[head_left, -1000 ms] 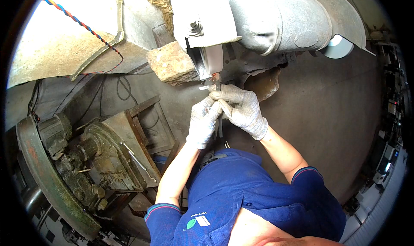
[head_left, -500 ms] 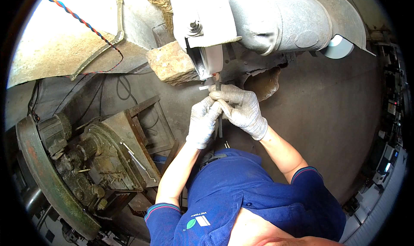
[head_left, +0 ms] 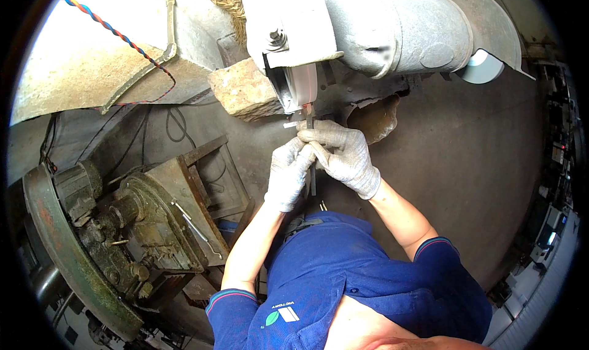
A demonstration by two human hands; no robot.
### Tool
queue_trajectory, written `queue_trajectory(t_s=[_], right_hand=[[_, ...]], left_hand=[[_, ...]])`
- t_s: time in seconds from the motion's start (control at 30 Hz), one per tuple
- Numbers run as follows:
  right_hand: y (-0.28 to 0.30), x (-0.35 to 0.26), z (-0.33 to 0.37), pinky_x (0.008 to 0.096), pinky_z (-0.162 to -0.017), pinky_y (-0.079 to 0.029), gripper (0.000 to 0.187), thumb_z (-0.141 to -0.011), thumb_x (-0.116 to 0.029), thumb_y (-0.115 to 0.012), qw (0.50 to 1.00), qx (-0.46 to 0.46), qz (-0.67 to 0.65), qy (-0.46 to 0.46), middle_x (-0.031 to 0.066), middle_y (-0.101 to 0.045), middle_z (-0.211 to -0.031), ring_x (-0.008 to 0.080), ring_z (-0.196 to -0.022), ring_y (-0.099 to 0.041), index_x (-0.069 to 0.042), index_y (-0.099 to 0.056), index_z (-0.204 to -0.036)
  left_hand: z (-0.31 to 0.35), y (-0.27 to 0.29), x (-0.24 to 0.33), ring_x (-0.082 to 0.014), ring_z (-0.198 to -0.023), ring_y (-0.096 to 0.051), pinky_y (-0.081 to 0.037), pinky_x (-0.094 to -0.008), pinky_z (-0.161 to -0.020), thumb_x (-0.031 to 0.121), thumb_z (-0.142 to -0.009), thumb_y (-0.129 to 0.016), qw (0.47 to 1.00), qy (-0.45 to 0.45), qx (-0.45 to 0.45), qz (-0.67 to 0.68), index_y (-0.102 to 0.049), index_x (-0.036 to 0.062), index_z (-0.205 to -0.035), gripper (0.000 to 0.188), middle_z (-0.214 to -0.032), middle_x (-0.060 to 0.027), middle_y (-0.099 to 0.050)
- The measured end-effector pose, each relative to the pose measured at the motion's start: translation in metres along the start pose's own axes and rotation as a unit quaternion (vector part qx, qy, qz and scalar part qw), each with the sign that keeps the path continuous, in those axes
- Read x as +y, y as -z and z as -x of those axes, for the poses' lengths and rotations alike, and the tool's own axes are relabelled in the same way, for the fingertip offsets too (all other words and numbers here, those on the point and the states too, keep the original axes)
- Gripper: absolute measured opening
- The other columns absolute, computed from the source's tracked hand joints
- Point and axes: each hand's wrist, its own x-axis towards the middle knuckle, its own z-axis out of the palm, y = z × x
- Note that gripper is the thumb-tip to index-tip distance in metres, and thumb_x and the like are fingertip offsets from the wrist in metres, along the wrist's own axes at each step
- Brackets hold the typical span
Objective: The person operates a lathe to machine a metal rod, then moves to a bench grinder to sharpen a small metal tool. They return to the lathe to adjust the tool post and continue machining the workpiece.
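Observation:
My left hand (head_left: 286, 171) and my right hand (head_left: 347, 156) wear pale knitted gloves and meet below the grinding wheel (head_left: 305, 85). Both are closed around a narrow, flat, dark metal bar (head_left: 313, 183), its lower part sticking out below the gloves. The bar's top end (head_left: 309, 113) reaches the wheel's lower edge, where a small reddish spot shows. My right fingers lie across its upper part; my left fingers pinch beside them. Gloves hide the middle of the bar. A white metal guard (head_left: 291, 27) covers the wheel from above.
A rough stone block (head_left: 242, 91) sits left of the wheel. A grey metal cylinder (head_left: 423, 34) extends right of the guard. Below it is a broken-edged curved piece (head_left: 379, 118). An old green machine (head_left: 138, 221) stands at left; a twisted cable (head_left: 123, 34) hangs upper left.

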Motion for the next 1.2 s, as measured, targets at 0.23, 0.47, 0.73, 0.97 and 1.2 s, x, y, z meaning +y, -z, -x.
queue_trajectory(t_s=[0.23, 0.47, 0.73, 0.97, 1.2], right_hand=[[0.0022, -0.0002, -0.0008, 0.0245, -0.072, -0.049, 0.021, -0.078, 0.002, -0.061, 1.000, -0.004, -0.002, 0.009, 0.0115, -0.064, -0.094, 0.0152, -0.083, -0.060, 0.000, -0.066, -0.098], [0.0013, 0.0015, -0.0003, 0.0240, -0.071, -0.049, 0.021, -0.078, 0.002, -0.062, 1.000, -0.006, -0.011, -0.001, 0.0122, -0.064, -0.098, 0.0152, -0.082, -0.061, 0.000, -0.066, -0.099], [0.0001, -0.0024, -0.0005, 0.0235, -0.070, -0.049, 0.021, -0.079, 0.001, -0.061, 1.000, -0.003, -0.001, -0.030, 0.0112, -0.064, -0.096, 0.0139, -0.079, -0.061, 0.000, -0.066, -0.099], [0.0005, 0.0015, -0.0007, 0.0234, -0.069, -0.049, 0.020, -0.079, 0.000, -0.062, 1.000, -0.002, 0.003, 0.001, 0.0107, -0.065, -0.097, 0.0132, -0.079, -0.060, 0.000, -0.066, -0.098], [0.0001, 0.0000, 0.0005, 0.0227, -0.067, -0.050, 0.021, -0.079, 0.001, -0.061, 0.999, -0.005, -0.002, -0.032, 0.0100, -0.064, -0.096, 0.0130, -0.079, -0.061, -0.001, -0.066, -0.099]], left_hand=[[-0.0008, 0.0000, -0.0017, -0.0087, -0.083, -0.055, -0.045, -0.0229, -0.075, 0.014, -0.091, -0.051, 1.000, -0.008, -0.001, -0.010, -0.059, -0.0036, -0.106, 0.025, -0.092, -0.0056, -0.063], [-0.0004, -0.0004, -0.0002, -0.0089, -0.083, -0.056, -0.045, -0.0230, -0.075, 0.013, -0.091, -0.050, 1.000, 0.003, 0.000, 0.011, -0.059, -0.0038, -0.105, 0.024, -0.092, -0.0059, -0.063], [-0.0009, 0.0019, -0.0050, -0.0087, -0.082, -0.055, -0.045, -0.0226, -0.074, 0.014, -0.091, -0.050, 1.000, -0.012, 0.000, -0.014, -0.059, -0.0036, -0.105, 0.025, -0.091, -0.0061, -0.063], [-0.0007, 0.0020, -0.0014, -0.0082, -0.081, -0.055, -0.045, -0.0226, -0.073, 0.015, -0.091, -0.050, 0.999, -0.003, 0.001, -0.034, -0.059, -0.0036, -0.106, 0.025, -0.090, -0.0054, -0.062], [-0.0011, 0.0014, -0.0030, -0.0080, -0.081, -0.055, -0.045, -0.0227, -0.073, 0.015, -0.091, -0.051, 1.000, -0.002, 0.004, -0.015, -0.059, -0.0036, -0.105, 0.025, -0.090, -0.0048, -0.062]])
